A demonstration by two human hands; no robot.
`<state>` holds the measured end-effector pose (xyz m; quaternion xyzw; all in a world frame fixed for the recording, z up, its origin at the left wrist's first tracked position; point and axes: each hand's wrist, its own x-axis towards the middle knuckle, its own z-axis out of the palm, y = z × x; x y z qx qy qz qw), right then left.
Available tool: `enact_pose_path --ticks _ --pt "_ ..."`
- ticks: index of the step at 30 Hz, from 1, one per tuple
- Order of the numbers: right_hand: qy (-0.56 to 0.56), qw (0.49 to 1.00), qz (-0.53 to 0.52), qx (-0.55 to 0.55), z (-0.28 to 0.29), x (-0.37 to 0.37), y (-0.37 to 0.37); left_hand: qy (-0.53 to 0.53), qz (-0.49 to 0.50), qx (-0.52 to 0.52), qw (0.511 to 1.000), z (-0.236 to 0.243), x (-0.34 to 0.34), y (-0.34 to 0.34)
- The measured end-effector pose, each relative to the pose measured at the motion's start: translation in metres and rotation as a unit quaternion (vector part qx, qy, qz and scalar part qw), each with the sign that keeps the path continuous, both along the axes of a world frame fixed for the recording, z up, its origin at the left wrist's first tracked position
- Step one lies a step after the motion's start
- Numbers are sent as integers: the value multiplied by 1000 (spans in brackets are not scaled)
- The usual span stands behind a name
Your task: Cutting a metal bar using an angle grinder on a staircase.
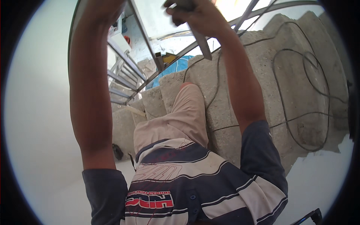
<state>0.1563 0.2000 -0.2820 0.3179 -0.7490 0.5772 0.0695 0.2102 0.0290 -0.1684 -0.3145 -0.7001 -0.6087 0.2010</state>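
My left arm reaches up to the top edge, where my left hand is mostly cut off and its fingers do not show. Beside it stands the upper part of a grey metal stair railing. My right hand is raised at the top centre, its fingers closed and somewhat blurred. From under its palm a flat grey metal bar slants down, ending freely in front of the railing's lower rail. Something dark shows at the fingers, too unclear to name.
Rough concrete steps run below and to the right, with a dark cable looped over them. A blue sheet lies beyond the railing. A yellow piece is by the railing post. A white wall rises at left.
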Motion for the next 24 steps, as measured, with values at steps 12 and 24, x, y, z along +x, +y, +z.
enact_pose_path --ticks 12,24 --pt "-29 918 -322 -231 -77 -60 2 -374 195 -110 900 -208 82 -157" --pt "28 932 -309 -188 -121 -105 -29 -620 391 -66 677 -460 310 -262"
